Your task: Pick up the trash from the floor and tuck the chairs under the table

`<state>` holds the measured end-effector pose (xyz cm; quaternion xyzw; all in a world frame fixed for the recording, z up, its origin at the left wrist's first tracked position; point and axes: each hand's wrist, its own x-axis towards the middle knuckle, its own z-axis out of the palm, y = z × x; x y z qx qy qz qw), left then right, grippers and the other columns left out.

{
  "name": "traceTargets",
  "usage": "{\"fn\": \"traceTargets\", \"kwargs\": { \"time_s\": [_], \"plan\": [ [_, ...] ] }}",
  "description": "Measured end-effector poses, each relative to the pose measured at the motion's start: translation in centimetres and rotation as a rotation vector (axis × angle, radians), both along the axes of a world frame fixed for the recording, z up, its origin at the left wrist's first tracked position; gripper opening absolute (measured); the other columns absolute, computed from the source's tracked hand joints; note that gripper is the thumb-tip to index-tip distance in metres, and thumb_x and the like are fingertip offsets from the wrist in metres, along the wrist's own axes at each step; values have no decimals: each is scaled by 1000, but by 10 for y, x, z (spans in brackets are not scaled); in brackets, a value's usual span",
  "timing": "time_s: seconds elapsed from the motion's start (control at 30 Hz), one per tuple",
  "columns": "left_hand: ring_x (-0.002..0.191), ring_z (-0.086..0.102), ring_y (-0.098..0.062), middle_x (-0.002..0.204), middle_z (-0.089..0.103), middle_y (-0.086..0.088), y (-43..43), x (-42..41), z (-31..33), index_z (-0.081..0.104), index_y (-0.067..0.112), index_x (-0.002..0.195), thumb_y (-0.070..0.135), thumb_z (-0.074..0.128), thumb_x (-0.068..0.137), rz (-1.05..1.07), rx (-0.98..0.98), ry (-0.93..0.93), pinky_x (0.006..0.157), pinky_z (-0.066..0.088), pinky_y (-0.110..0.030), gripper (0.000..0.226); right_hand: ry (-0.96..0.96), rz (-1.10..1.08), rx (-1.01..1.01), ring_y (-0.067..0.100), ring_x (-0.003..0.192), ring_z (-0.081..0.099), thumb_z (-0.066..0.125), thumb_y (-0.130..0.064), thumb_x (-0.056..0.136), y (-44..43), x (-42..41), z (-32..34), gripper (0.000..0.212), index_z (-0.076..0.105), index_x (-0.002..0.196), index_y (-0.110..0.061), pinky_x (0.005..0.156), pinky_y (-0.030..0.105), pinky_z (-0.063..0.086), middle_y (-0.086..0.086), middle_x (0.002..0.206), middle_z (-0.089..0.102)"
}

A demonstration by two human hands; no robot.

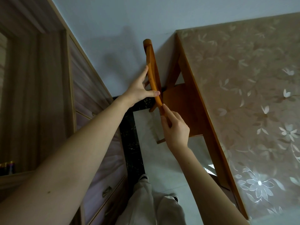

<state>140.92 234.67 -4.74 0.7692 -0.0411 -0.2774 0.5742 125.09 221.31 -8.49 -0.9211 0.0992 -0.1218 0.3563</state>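
A brown wooden chair point(180, 108) stands beside the table point(203, 111), its seat partly under the table's wooden edge. Its curved top rail point(150, 62) runs away from me towards the wall. My left hand point(139, 90) grips the rail near its middle, thumb across the top. My right hand point(176, 129) holds the near end of the same rail. A flower-patterned cover point(253, 98) lies on the tabletop. No trash shows on the floor in this view.
A wooden cabinet with drawers point(97, 143) stands close on the left, leaving a narrow strip of pale tiled floor point(154, 153) with a dark border. My legs and shoes point(144, 177) stand in that strip. A pale wall point(113, 38) is behind the chair.
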Motion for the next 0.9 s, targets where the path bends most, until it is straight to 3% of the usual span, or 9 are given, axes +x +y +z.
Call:
{"fn": "traceTargets", "kwargs": {
  "time_s": [0.23, 0.43, 0.73, 0.9],
  "plan": [
    [146, 19, -24, 161, 12, -1, -4, -6, 0, -2, 33, 152, 13, 79, 77, 6, 10, 12, 111, 32, -43, 112, 4, 55, 5, 2, 78, 53, 60, -18, 96, -10, -6, 1, 43, 54, 139, -22, 64, 14, 44, -5, 101, 63],
    [146, 19, -25, 161, 9, -1, -7, -11, -3, -2, 37, 152, 16, 79, 77, 20, 1, 20, 111, 34, -49, 112, 11, 50, 18, 7, 82, 57, 59, -21, 96, -17, -11, 2, 42, 56, 138, -24, 67, 22, 50, -4, 104, 64],
    [145, 21, -25, 161, 15, 2, -6, -9, -7, 1, 41, 151, 30, 84, 70, 11, 43, -7, 112, 31, -54, 116, -5, 8, -8, 3, 78, 55, 60, -20, 95, -13, -9, 0, 39, 59, 135, -25, 63, 16, 43, -6, 103, 65],
    [140, 33, -25, 157, 27, -3, -16, -32, 9, 12, 26, 153, 21, 75, 82, 63, 124, -93, 110, 36, -48, 95, 17, 25, 47, 3, 80, 56, 59, -20, 96, -12, -11, 9, 40, 57, 136, -24, 66, 16, 45, -9, 105, 66]
  ]
}}
